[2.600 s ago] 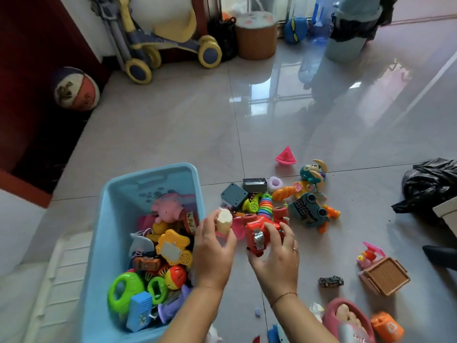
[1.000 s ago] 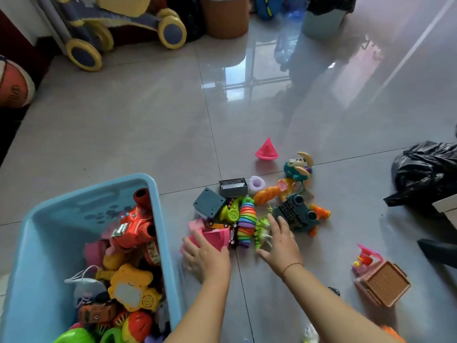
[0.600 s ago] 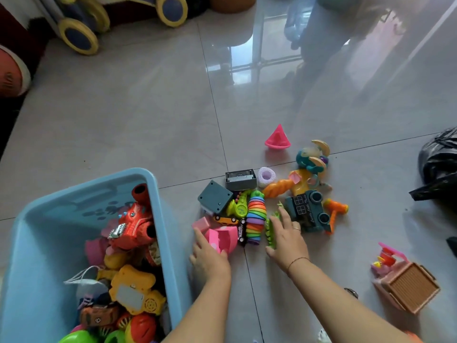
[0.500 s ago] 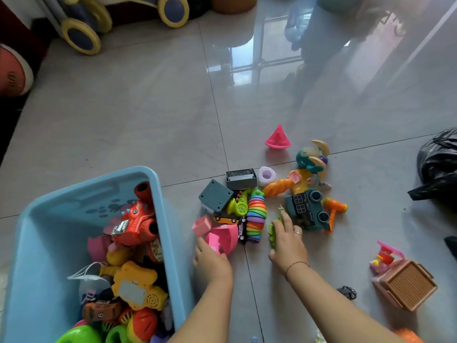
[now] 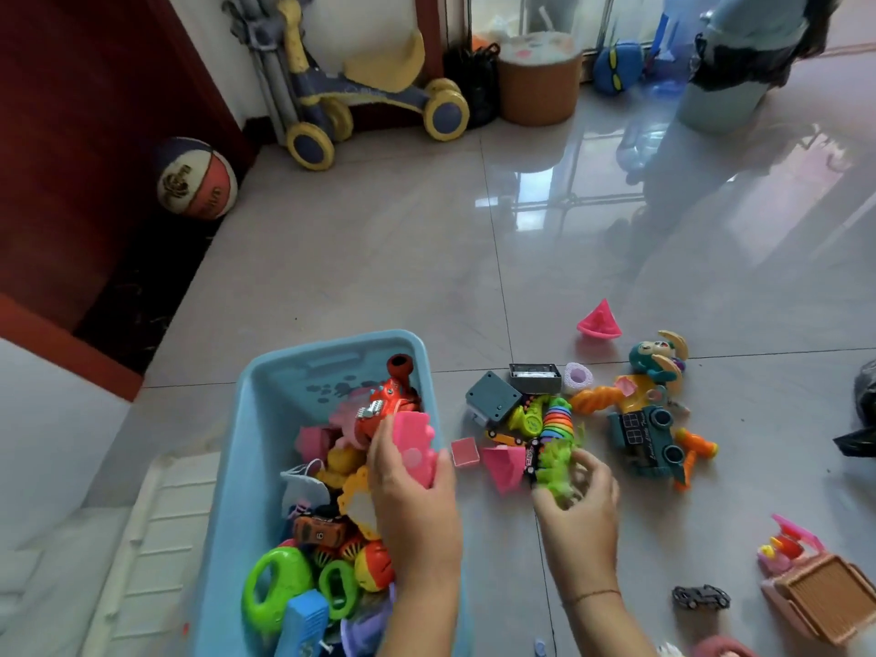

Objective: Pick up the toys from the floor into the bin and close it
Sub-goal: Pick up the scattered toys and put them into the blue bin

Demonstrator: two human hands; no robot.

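While left fingers (image 5: 382, 456) hold pink toy (image 5: 415, 447) above bin (image 5: 235, 471), right fingers (image 5: 593, 468) clutch green toy (image 5: 553, 468)

Glossy grey floor (image 5: 379, 258) tiles carry everything. The blue bin (image 5: 332, 346) stands under and left of the left hand (image 5: 412, 495), with a white ribbed panel (image 5: 142, 538) lying flat further left. Between the two hands lie a pink square (image 5: 464, 452) and a pink cup (image 5: 503, 467). Just beyond the right hand (image 5: 578, 509) sits a clutter: rainbow coil (image 5: 557, 419), grey box (image 5: 493, 400) and dark teal truck (image 5: 644, 441), with a pink cone (image 5: 598, 320) further out. Right of that hand rest a small black car (image 5: 701, 597) and a brown basket toy (image 5: 829, 599). Far beyond the hands are a basketball (image 5: 196, 177) and a ride-on (image 5: 369, 87)
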